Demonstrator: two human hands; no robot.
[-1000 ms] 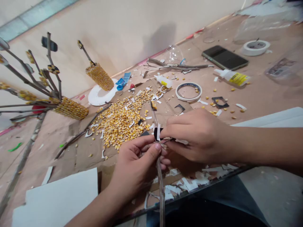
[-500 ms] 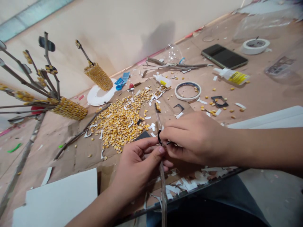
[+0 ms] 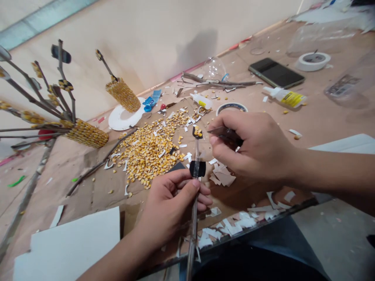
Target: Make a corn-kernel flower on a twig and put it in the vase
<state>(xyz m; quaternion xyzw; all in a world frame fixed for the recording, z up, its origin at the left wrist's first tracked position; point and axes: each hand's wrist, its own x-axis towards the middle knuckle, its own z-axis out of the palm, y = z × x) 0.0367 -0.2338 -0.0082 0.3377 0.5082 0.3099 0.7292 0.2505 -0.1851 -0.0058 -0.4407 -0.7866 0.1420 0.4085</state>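
My left hand (image 3: 175, 203) is closed round a thin stick (image 3: 193, 234), thumb on top. Just above its fingertips a rounded black piece (image 3: 201, 169) sits on the stick. At the stick's far end is a smaller black piece with corn kernels (image 3: 198, 131) on it. Up and to the right, apart from the stick, my right hand (image 3: 258, 144) pinches a thin, dark, pointed piece (image 3: 219, 131); its kind does not show clearly, and the fingers hide part of it. Beyond the left hand lies a heap of loose corn kernels (image 3: 146, 156).
Two kernel-covered holders stand at the back left, one (image 3: 86, 134) full of branches, another (image 3: 124, 95) on a white ring. Glue bottles (image 3: 290, 97), a phone (image 3: 277, 73) and tape rolls (image 3: 313, 61) lie behind. Paper scraps (image 3: 234, 226) line the table's near edge.
My right hand has moved away from the stick, up and right, with the dark pointed piece. The black piece on the stick now shows broad side out. My left hand keeps its hold.
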